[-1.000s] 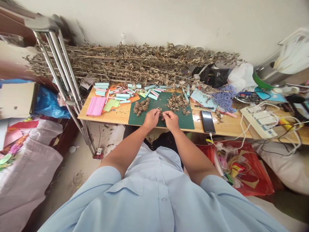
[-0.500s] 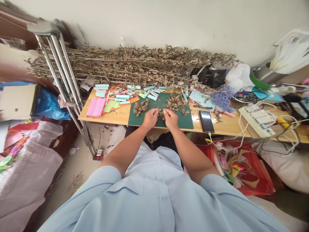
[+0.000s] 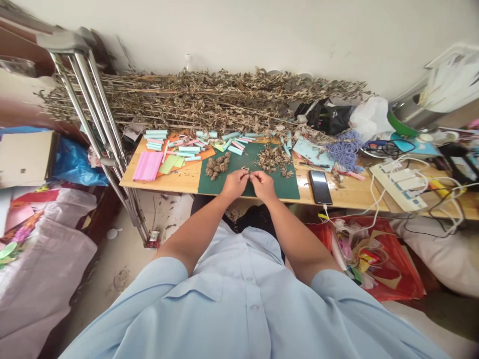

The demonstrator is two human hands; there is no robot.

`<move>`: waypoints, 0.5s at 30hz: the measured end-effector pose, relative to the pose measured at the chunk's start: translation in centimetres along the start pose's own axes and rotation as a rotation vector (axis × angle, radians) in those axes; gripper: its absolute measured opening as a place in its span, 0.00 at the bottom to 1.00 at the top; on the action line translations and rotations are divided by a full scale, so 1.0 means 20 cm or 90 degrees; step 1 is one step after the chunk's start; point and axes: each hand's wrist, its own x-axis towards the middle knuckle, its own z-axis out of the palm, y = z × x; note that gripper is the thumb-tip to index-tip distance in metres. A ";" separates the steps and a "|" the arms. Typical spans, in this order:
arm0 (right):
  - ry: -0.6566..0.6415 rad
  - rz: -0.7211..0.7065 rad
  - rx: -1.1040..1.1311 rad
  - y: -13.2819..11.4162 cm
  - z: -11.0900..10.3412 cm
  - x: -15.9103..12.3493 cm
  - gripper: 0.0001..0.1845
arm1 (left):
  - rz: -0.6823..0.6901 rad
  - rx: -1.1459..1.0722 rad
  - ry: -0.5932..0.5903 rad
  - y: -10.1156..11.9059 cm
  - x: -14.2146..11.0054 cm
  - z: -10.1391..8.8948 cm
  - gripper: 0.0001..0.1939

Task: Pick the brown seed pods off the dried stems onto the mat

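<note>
Over the front of a green cutting mat (image 3: 234, 162), my left hand (image 3: 235, 184) and my right hand (image 3: 262, 185) meet, fingertips pinched close together. Bits of dried leaf (image 3: 245, 169) show at the left fingertips; what the right fingers hold is too small to make out. Left of my hands, several balled clumps of dried leaf (image 3: 218, 166) sit in a group on the mat. Beyond my right hand is a loose pile of dried leaves (image 3: 272, 157).
Long bundles of dried plant stalks (image 3: 209, 99) line the wall. Rolled paper tubes (image 3: 189, 149) and pink paper (image 3: 146, 166) lie left. A phone (image 3: 320, 187) with a cable, a power strip (image 3: 396, 184) and purple cord (image 3: 343, 151) are right. Metal crutches (image 3: 99, 119) stand left.
My hands have come closer together, their fingertips now nearly touching. Less of the dried leaf between them shows. The clumps and the loose pile look the same.
</note>
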 end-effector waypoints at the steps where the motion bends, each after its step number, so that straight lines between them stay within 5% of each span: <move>1: 0.001 -0.002 0.000 0.00 0.00 0.00 0.15 | 0.001 0.009 -0.001 0.00 0.00 0.00 0.10; 15: 0.013 0.011 -0.014 -0.02 0.00 -0.02 0.13 | 0.003 0.062 0.010 0.00 0.00 0.01 0.09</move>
